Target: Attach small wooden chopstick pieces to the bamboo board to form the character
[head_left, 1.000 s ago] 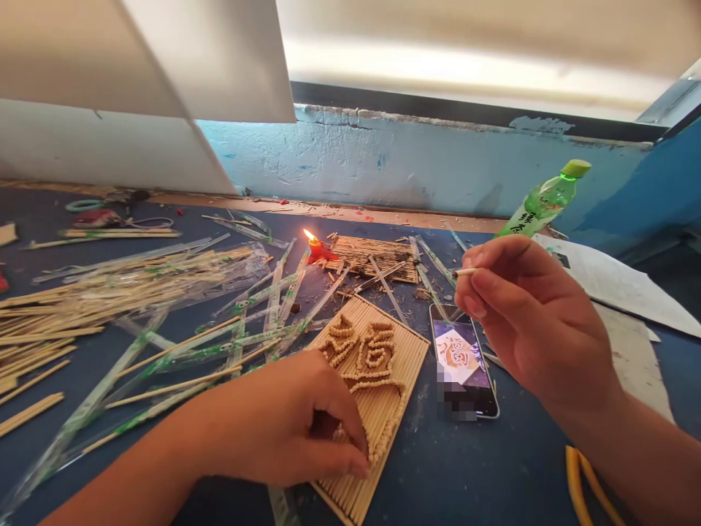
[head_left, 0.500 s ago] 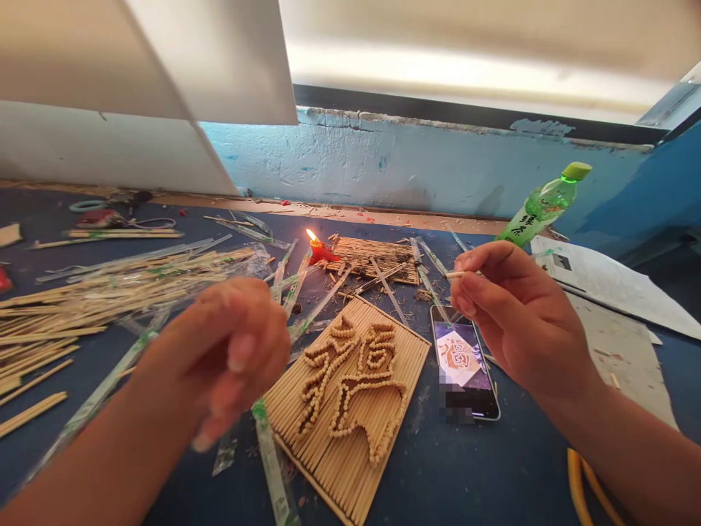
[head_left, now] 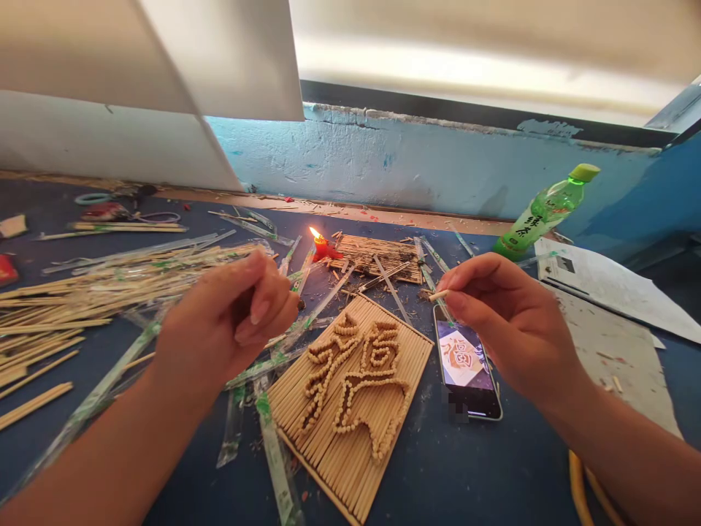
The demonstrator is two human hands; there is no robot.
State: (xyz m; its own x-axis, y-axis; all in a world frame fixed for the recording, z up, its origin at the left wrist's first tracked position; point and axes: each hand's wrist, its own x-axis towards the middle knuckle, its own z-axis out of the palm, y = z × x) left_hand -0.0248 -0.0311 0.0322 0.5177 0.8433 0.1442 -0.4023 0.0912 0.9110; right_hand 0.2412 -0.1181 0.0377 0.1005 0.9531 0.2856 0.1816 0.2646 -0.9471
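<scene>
Presently held: one short wooden stick [head_left: 438,296]

My right hand [head_left: 512,325]: thumb and forefinger pinched on the stick, over the upper part of the smartphone [head_left: 461,358].
My left hand [head_left: 227,314]: fingers curled; whether they enclose anything, I cannot tell.
Stick panel [head_left: 339,467]: flat on the blue table [head_left: 438,475], between my forearms, bearing a raised character outline [head_left: 383,438] of beadlike pieces.
Red candle [head_left: 322,250]: lit, beyond the panel.

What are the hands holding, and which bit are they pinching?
The right hand pinches a little stick piece by one end, its other end poking out. Whether the curled left hand holds anything, I can't tell.
</scene>
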